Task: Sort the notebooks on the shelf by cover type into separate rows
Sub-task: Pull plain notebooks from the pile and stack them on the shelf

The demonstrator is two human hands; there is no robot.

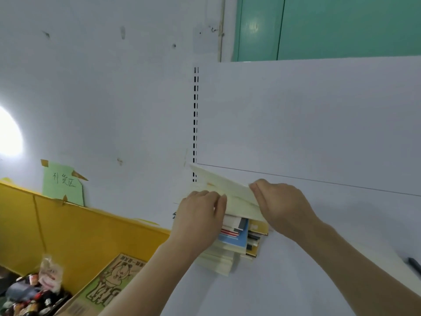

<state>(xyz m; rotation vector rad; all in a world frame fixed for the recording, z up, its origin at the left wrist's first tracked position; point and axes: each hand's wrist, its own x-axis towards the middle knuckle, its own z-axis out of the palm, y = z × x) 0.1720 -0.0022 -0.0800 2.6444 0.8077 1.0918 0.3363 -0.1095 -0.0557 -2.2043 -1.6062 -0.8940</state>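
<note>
Hands (200,215) (282,206) grip cream notebook (227,190) — yellow bin (68,226) holds bottles (29,302).

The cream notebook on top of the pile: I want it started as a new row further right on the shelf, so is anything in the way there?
Nothing visible blocks it. Both the left hand and right hand already grip the cream notebook above the pile. The white shelf to its right looks bare; only a dark pen-like object lies at the far right edge.

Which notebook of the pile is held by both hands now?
The cream notebook on top of the pile: left hand and right hand grip its edges and tilt it up; the others lie flat beneath.
</note>
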